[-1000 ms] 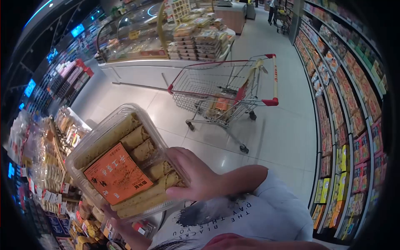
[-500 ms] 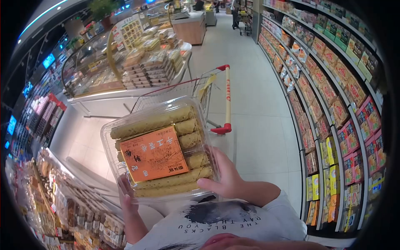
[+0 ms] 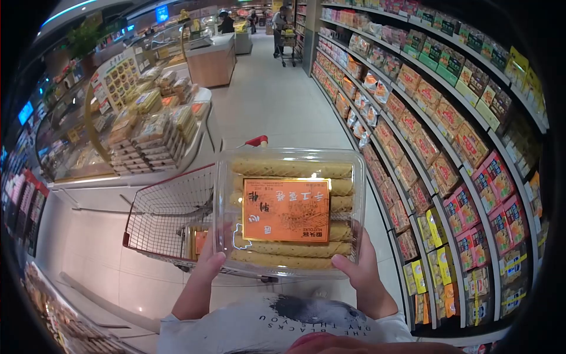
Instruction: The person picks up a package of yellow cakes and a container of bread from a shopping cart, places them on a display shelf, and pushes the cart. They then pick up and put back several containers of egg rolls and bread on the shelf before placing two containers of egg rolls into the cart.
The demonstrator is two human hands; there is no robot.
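A clear plastic box of egg rolls (image 3: 342,189) with an orange label (image 3: 286,210) is held level in front of my chest. My left hand (image 3: 204,272) grips its lower left corner, thumb on the front edge. At the lower right corner, my right hand (image 3: 364,272) grips it with the thumb over the edge. Both hands' other fingers are partly hidden behind the box. Behind and left of it stands a red-rimmed wire shopping cart (image 3: 168,215), with another orange-labelled package (image 3: 200,243) inside.
Shelves of packaged food (image 3: 436,135) line the right side. On the left is a display counter (image 3: 194,138) stacked with packages. More packaged goods (image 3: 76,321) stand at lower left. Up the aisle, a person (image 3: 279,29) stands beside a cart (image 3: 288,44).
The box has moved right and turned from tilted to level. The view has swung right, and more of the cart's basket and the package inside now show. Both hands still hold the box.
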